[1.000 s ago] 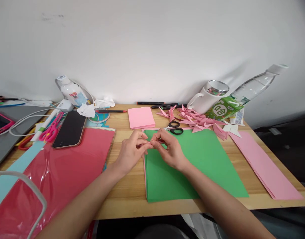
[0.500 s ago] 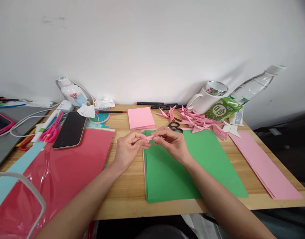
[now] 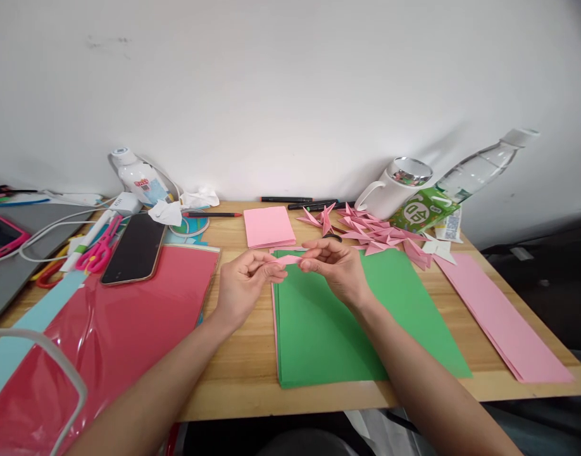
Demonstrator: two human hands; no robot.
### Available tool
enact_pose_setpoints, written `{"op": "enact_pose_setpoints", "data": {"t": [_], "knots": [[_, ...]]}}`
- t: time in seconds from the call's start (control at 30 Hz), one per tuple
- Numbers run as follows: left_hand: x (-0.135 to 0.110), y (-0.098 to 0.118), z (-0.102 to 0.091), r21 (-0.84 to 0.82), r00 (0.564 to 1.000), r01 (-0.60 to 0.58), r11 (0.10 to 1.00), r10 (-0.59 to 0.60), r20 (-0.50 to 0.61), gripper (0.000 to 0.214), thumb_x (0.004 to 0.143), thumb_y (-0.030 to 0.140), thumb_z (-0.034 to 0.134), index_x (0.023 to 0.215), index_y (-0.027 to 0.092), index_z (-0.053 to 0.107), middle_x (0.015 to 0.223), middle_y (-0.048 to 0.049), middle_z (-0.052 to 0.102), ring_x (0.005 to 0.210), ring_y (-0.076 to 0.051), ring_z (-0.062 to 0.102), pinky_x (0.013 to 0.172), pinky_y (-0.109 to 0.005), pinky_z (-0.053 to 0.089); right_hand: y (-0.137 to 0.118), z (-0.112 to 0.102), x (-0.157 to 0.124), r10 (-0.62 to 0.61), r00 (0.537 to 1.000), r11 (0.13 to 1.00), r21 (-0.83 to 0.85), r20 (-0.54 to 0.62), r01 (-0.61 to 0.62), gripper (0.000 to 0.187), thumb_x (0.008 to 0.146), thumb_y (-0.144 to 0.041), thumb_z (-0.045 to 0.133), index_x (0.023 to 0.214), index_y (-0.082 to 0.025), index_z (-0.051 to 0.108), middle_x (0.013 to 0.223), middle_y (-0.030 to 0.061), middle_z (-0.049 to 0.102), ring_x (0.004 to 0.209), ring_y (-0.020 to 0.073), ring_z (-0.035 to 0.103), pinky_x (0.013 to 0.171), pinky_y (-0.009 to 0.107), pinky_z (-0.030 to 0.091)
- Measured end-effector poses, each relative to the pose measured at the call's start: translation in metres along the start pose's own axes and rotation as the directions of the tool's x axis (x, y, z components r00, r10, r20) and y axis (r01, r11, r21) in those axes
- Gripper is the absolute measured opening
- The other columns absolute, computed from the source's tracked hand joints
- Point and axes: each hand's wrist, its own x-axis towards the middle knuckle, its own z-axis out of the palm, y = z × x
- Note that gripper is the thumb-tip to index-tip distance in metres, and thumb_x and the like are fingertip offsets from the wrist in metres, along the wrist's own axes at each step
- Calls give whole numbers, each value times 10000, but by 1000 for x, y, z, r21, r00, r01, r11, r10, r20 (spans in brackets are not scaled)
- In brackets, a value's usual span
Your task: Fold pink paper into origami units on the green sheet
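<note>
Both hands hold one small folded pink paper piece [image 3: 290, 259] just above the far edge of a green paper stack [image 3: 361, 316]. My left hand [image 3: 247, 282] pinches its left end, fingers curled. My right hand [image 3: 335, 266] pinches its right end with thumb and fingertips. Behind my right hand lies a heap of folded pink paper points [image 3: 371, 229], and black scissors are mostly hidden by my fingers. A small pad of pink sheets [image 3: 268, 226] lies just beyond the hands.
A red plastic-wrapped paper pack [image 3: 114, 316] with a phone [image 3: 135, 248] on it lies left. Pink scissors [image 3: 98, 250], cables and a white bottle [image 3: 138, 177] sit far left. A white mug [image 3: 395, 187], water bottle [image 3: 480, 164] and long pink strips [image 3: 499, 313] stand right. Markers [image 3: 300, 201] line the wall.
Both hands have lifted slightly and moved apart, drawing the pink piece out between them. My right hand now covers the black scissors.
</note>
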Motion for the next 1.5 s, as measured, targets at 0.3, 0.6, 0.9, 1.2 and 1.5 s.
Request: {"op": "enact_pose_setpoints", "data": {"t": [0.3,0.6,0.9,1.2,1.5], "knots": [[4,-2,-4,-52,1000,-22,998,22,-7,115,699,184,707,717,129,607,624,-14,708,622,-184,700,586,-263,589,1,-3,2,-37,999,999,-30,-11,37,268,585,-163,812,830,-200,711,665,-27,691,614,92,626,639,230,531],[4,-4,-4,-80,997,-82,993,82,-5,99,697,174,701,709,142,608,624,-4,706,637,-182,702,616,-275,594,0,-2,0,-83,996,996,-25,22,84,282,613,-145,793,872,-214,705,696,-28,700,655,99,647,651,227,536],[4,-4,-4,-34,994,-105,994,105,-20,103,690,189,710,703,139,621,658,-17,713,657,-187,703,636,-286,595,-2,1,-2,-129,990,991,-55,-55,126,247,577,-148,810,791,-209,703,666,-21,707,609,109,650,617,234,550],[6,-5,-5,-25,996,-74,997,75,39,148,703,229,718,750,141,608,677,-21,719,626,-181,701,603,-272,592,-1,-3,-1,-140,990,988,-70,10,140,216,640,-189,782,837,-222,700,705,-20,679,647,105,621,634,240,533],[-3,-11,-4,195,984,-87,977,54,171,136,720,251,681,722,191,559,586,30,682,573,-146,681,553,-221,557,-1,3,-6,-10,956,975,-211,294,76,116,717,-281,730,792,-194,711,739,11,665,617,107,581,581,238,497]]}}
